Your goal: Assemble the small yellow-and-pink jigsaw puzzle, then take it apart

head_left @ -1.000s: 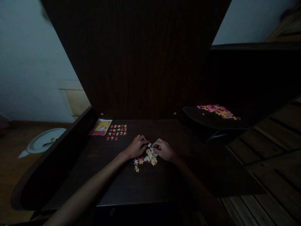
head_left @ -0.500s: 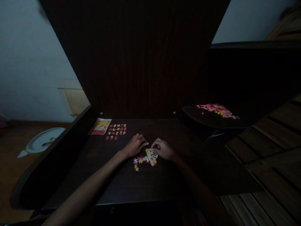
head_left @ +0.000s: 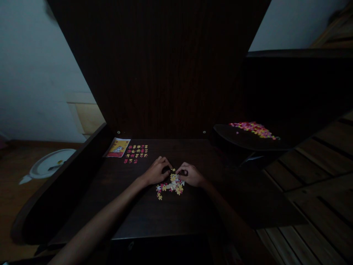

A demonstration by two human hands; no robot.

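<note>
The scene is dim. A small cluster of yellow, red and white jigsaw pieces (head_left: 171, 186) lies in the middle of a dark wooden table (head_left: 143, 217). My left hand (head_left: 156, 171) rests just left of the cluster, fingers curled with their tips at its top edge. My right hand (head_left: 190, 174) sits just right of it, fingers bent in a pinch over the pieces. What each hand holds is too small and dark to name.
Sorted rows of pieces (head_left: 136, 153) and a yellow picture card (head_left: 117, 147) lie at the table's far left. A heap of loose pieces (head_left: 253, 129) sits on a dark side shelf at right. A white plate (head_left: 48, 166) lies on the floor at left. A dark upright panel stands behind the table.
Both hands have shifted slightly at the top of the cluster; the left fingertips, which had a pale piece at them half a second ago, have moved back onto the cluster.
</note>
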